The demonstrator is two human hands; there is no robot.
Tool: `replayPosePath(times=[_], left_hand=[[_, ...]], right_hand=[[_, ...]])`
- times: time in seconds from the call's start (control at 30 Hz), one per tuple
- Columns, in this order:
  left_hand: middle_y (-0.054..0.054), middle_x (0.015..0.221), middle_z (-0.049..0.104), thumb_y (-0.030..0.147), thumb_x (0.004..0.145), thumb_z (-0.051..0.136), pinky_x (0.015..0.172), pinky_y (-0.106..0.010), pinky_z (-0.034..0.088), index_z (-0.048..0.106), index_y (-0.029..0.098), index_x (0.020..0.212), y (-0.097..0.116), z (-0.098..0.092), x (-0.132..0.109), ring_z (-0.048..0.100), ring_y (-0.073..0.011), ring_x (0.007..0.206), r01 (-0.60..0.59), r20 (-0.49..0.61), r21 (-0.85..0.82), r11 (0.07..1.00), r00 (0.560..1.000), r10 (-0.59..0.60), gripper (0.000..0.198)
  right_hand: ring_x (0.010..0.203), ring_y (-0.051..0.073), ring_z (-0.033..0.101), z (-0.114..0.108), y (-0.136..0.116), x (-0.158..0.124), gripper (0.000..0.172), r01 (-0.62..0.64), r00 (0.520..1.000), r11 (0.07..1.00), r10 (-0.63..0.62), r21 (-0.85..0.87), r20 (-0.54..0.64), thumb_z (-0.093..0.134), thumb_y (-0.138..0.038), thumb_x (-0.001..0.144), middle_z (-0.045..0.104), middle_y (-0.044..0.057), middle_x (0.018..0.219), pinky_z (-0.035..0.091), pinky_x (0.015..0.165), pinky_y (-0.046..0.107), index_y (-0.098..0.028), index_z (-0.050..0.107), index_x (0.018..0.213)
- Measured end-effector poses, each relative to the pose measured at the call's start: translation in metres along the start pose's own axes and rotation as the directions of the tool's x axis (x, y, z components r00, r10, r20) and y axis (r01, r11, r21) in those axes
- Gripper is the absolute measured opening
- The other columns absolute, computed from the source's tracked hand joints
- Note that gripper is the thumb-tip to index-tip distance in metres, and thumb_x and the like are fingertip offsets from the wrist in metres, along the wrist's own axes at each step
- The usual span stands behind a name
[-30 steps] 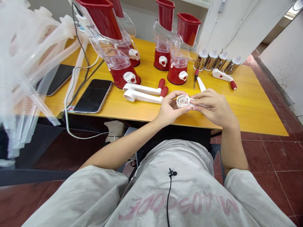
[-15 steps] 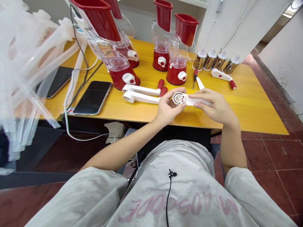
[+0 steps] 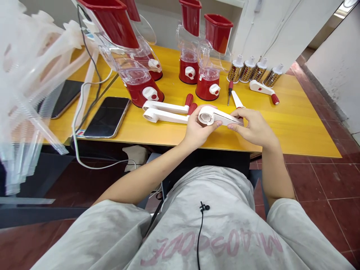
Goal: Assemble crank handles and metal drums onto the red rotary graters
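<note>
Between both hands, just above the table's near edge, is a white crank handle (image 3: 222, 117). My left hand (image 3: 197, 129) is closed around its round socket end, with the thumb along the lower side. Farther right, the fingers and thumb of my right hand (image 3: 251, 125) pinch the narrow end. A thin gap runs along the handle's upper side. Left of my hands lie two white crank handles (image 3: 165, 116) with red grips. Beyond my right hand are a white strip-shaped piece (image 3: 237, 99), partly hidden, and a red-handled screwdriver (image 3: 230, 92).
Several red and clear rotary graters (image 3: 208, 84) stand at the back. Several metal grater drums (image 3: 247, 71) and another crank handle (image 3: 264, 89) are at the right rear. A phone (image 3: 107, 117), cables and a pile of clear plastic tubes (image 3: 39, 120) occupy the left.
The crank handle has turned in my hands: its socket now faces down-left and its long side shows. My right hand has shifted slightly left, and the view has moved a little.
</note>
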State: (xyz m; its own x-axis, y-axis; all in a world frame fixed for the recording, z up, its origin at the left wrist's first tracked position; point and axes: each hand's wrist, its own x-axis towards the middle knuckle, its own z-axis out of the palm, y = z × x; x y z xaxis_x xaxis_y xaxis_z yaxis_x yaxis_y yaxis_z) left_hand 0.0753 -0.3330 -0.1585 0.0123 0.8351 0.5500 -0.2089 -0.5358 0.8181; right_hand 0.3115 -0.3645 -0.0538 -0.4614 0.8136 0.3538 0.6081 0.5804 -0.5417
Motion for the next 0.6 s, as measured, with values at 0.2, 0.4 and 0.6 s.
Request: replayPosePath(times=[0.2,0.4,0.6], left_hand=[[-0.005,0.105,0.074,0.077,0.07,0.11,0.08,-0.033,0.061,0.08,0.022,0.123,0.009,0.002,-0.003,0.07,-0.0192,0.087,-0.044,-0.035,0.044,0.998,0.998,0.045,0.082],[-0.005,0.106,0.082,0.068,0.063,0.116,0.086,-0.033,0.064,0.081,0.022,0.12,0.006,0.0,-0.001,0.077,-0.0211,0.091,0.091,0.028,-0.061,0.994,0.996,-0.089,0.08],[-0.007,0.109,0.09,0.054,0.059,0.12,0.098,-0.038,0.069,0.085,0.021,0.106,0.014,0.002,-0.001,0.085,-0.025,0.102,0.18,0.01,-0.146,0.973,0.984,-0.18,0.067]], right_hand=[[0.084,0.025,0.063,0.001,-0.01,-0.002,0.026,-0.034,0.999,0.999,0.034,0.001,-0.027,0.083,-0.045,0.101,0.074,0.004,0.088,0.046,0.087,0.042,-0.023,0.073,0.092],[0.09,0.026,0.067,0.012,-0.021,-0.004,0.02,-0.024,0.998,1.0,0.023,-0.021,-0.059,0.08,-0.043,0.102,0.077,0.003,0.09,0.044,0.114,0.053,-0.024,0.077,0.096],[0.102,0.029,0.071,0.019,-0.022,-0.005,0.018,-0.058,0.998,0.997,0.058,-0.052,-0.001,0.078,-0.043,0.104,0.081,0.003,0.103,0.03,0.133,0.061,-0.026,0.077,0.108]])
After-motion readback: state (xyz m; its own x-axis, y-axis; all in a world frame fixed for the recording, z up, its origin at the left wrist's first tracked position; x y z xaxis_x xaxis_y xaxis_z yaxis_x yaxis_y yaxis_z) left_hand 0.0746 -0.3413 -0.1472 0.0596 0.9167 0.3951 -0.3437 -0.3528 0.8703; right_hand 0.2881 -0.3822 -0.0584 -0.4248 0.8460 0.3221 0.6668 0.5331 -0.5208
